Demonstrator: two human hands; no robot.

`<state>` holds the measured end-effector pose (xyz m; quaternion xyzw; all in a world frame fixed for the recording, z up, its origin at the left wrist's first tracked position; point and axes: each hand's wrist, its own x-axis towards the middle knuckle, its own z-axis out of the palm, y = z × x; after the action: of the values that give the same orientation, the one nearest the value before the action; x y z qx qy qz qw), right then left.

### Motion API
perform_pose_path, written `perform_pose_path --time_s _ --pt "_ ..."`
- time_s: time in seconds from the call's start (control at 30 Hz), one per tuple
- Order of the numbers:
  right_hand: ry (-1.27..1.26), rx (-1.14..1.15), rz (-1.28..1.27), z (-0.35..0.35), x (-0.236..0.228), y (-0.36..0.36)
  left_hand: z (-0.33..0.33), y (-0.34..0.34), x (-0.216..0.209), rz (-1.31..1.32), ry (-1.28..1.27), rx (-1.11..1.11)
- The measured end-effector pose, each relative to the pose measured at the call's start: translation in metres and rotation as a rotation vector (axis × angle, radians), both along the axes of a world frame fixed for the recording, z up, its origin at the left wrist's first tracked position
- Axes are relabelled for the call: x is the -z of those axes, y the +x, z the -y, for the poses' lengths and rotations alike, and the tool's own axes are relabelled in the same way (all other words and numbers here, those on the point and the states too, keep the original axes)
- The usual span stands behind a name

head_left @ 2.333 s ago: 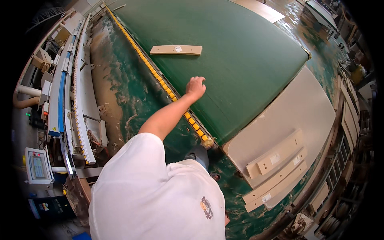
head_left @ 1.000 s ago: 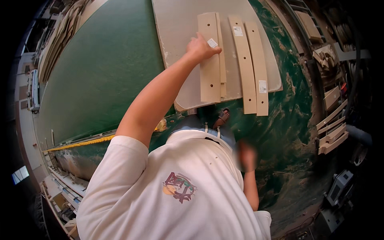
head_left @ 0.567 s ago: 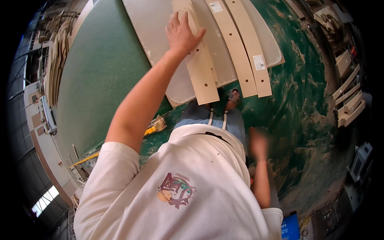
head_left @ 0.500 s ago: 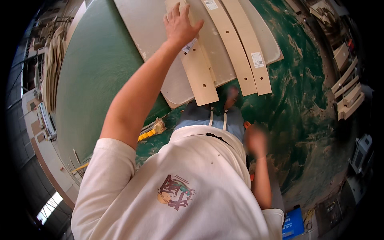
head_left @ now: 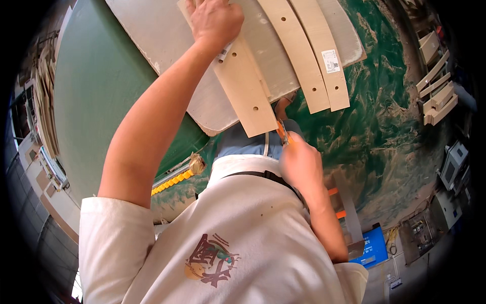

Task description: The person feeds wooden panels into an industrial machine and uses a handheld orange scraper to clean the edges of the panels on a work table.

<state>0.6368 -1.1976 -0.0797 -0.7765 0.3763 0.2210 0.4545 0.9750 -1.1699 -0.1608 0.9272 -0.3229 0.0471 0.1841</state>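
Observation:
My left hand (head_left: 218, 21) is at the top edge, its fingers curled over a pale wooden board (head_left: 253, 96) with drilled holes. A white label shows beneath the wrist, and the fingertips are partly cut off by the picture's edge. At the near end of that board my right hand (head_left: 302, 161), slightly blurred, is closed round an orange hand tool (head_left: 281, 133). The tool's tip touches or almost touches the board's corner; its exact kind is hard to make out. Two curved wooden strips (head_left: 297, 58) (head_left: 335, 83) lie to the right, one with a white label.
Under the boards is a grey panel (head_left: 212, 114) on a green surface (head_left: 96, 96). A yellow segmented strip (head_left: 174, 181) lies left of my waist. Wood offcuts (head_left: 439, 104) are stacked at far right, with a blue box (head_left: 372, 245) lower down. The dusty green floor (head_left: 385, 137) spreads right.
My right hand has come up from beside my hip to the board's near end with the orange tool. My left hand, spread before, has moved slightly left and curled over the board.

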Motion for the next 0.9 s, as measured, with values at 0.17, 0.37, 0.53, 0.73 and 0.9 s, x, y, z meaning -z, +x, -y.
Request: perform_pose_path --time_s 0.17,0.37,0.53,0.73,0.9 --pt "-0.008 -0.036 -0.061 -0.012 -0.005 0.009 -0.001 0.002 -0.001 -0.003 -0.011 -0.007" --pt "-0.014 -0.055 -0.106 -0.012 -0.017 0.011 -0.001 0.002 -0.001 -0.018 -0.006 -0.012" --pt "-0.016 -0.066 -0.091 -0.012 -0.022 0.012 0.0 0.003 0.001 -0.022 -0.007 -0.02" --pt "-0.028 -0.086 -0.104 -0.013 -0.026 0.013 -0.001 0.004 0.003 -0.019 -0.006 -0.018" --pt "-0.029 -0.086 -0.102 -0.014 -0.025 0.012 0.0 0.003 0.0 -0.023 0.009 -0.016"
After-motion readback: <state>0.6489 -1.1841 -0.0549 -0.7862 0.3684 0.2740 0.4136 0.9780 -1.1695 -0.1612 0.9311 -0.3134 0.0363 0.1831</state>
